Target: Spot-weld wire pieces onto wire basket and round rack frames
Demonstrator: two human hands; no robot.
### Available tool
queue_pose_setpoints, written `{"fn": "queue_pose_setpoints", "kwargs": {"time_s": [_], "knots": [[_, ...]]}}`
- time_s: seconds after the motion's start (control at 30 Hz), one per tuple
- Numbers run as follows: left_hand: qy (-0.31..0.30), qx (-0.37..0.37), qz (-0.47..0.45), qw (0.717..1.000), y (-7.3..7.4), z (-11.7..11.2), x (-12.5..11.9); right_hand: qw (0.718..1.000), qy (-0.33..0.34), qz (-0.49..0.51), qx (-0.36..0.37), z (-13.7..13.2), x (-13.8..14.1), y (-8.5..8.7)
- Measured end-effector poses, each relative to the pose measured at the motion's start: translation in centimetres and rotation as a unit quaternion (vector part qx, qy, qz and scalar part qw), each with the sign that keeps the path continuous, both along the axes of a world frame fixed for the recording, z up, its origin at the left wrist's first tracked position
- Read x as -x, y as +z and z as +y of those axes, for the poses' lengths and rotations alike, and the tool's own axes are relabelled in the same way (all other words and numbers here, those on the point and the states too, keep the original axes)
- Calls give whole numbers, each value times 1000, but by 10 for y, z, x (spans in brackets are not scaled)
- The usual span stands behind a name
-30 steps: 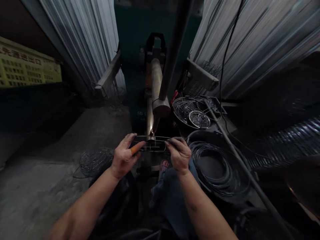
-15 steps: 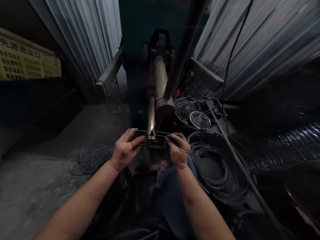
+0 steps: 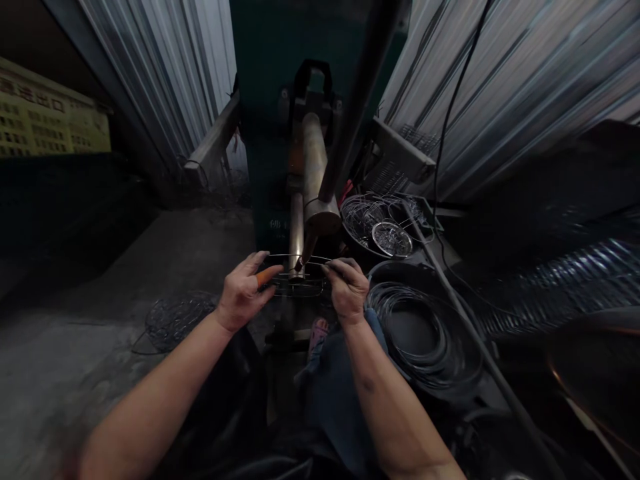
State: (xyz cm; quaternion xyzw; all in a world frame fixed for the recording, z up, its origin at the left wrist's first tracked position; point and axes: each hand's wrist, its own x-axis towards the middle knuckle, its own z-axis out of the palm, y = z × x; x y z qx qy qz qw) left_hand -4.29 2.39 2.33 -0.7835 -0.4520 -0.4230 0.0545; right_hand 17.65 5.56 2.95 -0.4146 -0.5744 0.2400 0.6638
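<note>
— Both hands and the wire piece went a little farther from the person than one second ago, and the whole view has shifted slightly to the left. What is this piece exactly?

— It is a light, silvery frame of thin metal wires [image 3: 283, 255], with several nearly parallel rods. It lies crosswise at the lower end of a brass-coloured metal cylinder [image 3: 297, 227], just beneath a narrow, slanted dark metal tip [image 3: 309, 248]. Whether the tip touches a wire, I cannot tell.

— And how is the grip?

— The bare left hand [image 3: 243, 290], with an orange cover [image 3: 269, 275] on one digit, holds the left end; its fingers are somewhat separated. The bare right hand [image 3: 349, 290] pinches the right end between thumb and fingertips, which are darkened.

— Which things are around them?

— Above the tip there is a thick, dull metal cylinder [image 3: 315, 160], fixed to a dark green machine body [image 3: 270, 80]. Beside the right hand, a round dark tub [image 3: 400, 265] contains a big coil of grey wire [image 3: 443, 340]. A dark tangle of wire [image 3: 175, 320] lies on the floor, near the left forearm.
</note>
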Motion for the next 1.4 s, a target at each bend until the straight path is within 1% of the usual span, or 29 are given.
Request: {"fn": "queue_pose_setpoints", "kwargs": {"time_s": [0.13, 0.23, 0.37, 0.43, 0.5, 0.53, 0.57, 0.6, 0.63, 0.67, 0.7, 0.77, 0.87, 0.93, 1.0, 1.1, 1.17, 1.23, 1.3, 1.33, 1.4], "knots": [[3, 20, -6, 1000, -1, -3, 0, 1000, -6, 0, -2, 1, 0, -1], [12, 37, -11, 999, -1, 0, 1, 1000, -8, 1, -1, 2, 1, -2], [14, 55, -20, 998, 5, 0, 2, 1000, -2, -5, 22, 0, 1, -1], [44, 42, -37, 997, 10, -11, -2, 999, 12, 12, 32, -3, -5, -1], [106, 3, -64, 992, 12, -29, -11, 998, 26, 38, 36, -5, -19, -4], [138, -19, -78, 987, 10, -39, -18, 997, 36, 45, 43, -5, -28, -7], [156, -25, -88, 984, 5, -48, -26, 996, 53, 51, 59, -4, -38, -11], [153, -6, -92, 984, -2, -56, -36, 991, 81, 56, 88, -2, -49, -16], [135, 24, -86, 987, -11, -62, -46, 984, 113, 62, 125, 2, -59, -21], [125, 51, -81, 988, -21, -64, -56, 974, 144, 70, 163, 6, -67, -26], [131, 63, -81, 986, -33, -65, -66, 963, 167, 79, 195, 11, -74, -30], [156, 70, -77, 982, -55, -59, -82, 950, 186, 86, 238, 21, -83, -38], [174, 48, -51, 982, -80, -44, -98, 942, 203, 80, 255, 32, -85, -45], [192, 37, -32, 980, -90, -34, -104, 940, 219, 80, 248, 35, -84, -47], [232, 43, -29, 971, -96, -25, -108, 945, 220, 76, 229, 32, -86, -46], [294, 69, -47, 952, -97, -16, -110, 957, 209, 44, 196, 15, -91, -39], [297, 82, -70, 949, -92, -14, -109, 964, 204, 7, 168, -3, -91, -28], [257, 79, -94, 959, -85, -15, -107, 971, 193, -38, 136, -24, -84, -16], [208, 59, -113, 970, -77, -16, -104, 977, 166, -87, 100, -42, -71, -3], [192, 51, -122, 972, -73, -17, -102, 979, 148, -112, 81, -50, -63, 2], [180, 52, -141, 972, -68, -18, -99, 980, 109, -157, 48, -59, -49, 9]]}}
